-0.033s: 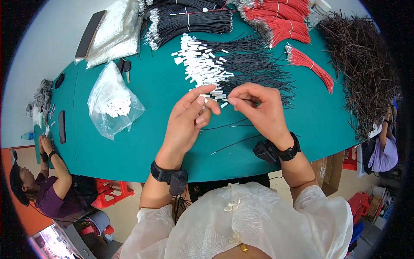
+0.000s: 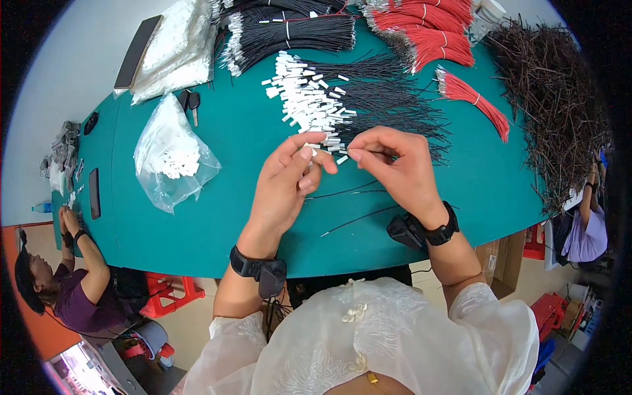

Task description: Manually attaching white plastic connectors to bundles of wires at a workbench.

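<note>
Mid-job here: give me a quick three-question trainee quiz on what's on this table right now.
1. True or false: the left hand and right hand meet over the green table.
2. Which lies nearest the hands? A) red wire bundles B) black wires with white tips C) keys
3. Fill in: the clear plastic bag of small white pieces lies to the person's ____.

Key: 1 true; 2 B; 3 left.

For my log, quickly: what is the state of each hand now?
Left hand: fingertips pinched on a small white connector.
Right hand: pinched on a thin black wire.
</note>
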### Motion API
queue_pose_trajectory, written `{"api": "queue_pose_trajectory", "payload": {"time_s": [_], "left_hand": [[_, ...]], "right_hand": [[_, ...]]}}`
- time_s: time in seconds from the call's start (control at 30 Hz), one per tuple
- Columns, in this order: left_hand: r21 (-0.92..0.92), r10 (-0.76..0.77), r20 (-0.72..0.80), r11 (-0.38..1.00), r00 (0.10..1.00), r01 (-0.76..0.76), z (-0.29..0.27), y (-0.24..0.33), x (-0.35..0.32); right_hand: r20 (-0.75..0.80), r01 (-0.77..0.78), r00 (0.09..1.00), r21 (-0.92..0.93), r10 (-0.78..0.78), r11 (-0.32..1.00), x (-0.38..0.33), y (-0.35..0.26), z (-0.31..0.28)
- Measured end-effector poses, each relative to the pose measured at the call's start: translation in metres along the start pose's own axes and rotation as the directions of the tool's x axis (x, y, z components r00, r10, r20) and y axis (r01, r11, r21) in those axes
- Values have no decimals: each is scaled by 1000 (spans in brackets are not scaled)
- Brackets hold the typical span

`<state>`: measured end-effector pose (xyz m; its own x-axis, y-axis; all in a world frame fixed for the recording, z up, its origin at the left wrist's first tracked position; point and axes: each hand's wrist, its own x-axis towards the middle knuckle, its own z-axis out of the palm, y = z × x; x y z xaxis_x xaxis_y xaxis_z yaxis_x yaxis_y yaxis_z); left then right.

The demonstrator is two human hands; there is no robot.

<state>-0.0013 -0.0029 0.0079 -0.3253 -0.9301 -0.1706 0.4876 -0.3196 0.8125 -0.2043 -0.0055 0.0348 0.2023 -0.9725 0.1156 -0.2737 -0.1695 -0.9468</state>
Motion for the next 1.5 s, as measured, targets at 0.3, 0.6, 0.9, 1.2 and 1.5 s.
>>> {"api": "queue_pose_trajectory", "payload": {"time_s": [0.3, 0.6, 0.9, 1.2, 1.5], "left_hand": [[61, 7, -4, 998, 1000, -7, -2, -1, 0], [5, 45, -26, 999, 999, -45, -6, -3, 0], [-128, 12, -140, 991, 990, -30, -8, -3, 1], [-42, 15, -115, 999, 993, -20, -8, -4, 0], [35, 38, -114, 999, 993, -34, -7, -5, 0]], "right_hand": [[-41, 38, 998, -23, -39, 999, -1, 4, 3], [-5, 43, 999, -116, -44, 992, -1, -6, 1], [-10, 33, 999, -67, -34, 997, -3, 1, 4], [-39, 69, 997, -64, -72, 996, -2, 2, 3], [-53, 91, 994, -106, -97, 990, -3, 2, 3]]}}
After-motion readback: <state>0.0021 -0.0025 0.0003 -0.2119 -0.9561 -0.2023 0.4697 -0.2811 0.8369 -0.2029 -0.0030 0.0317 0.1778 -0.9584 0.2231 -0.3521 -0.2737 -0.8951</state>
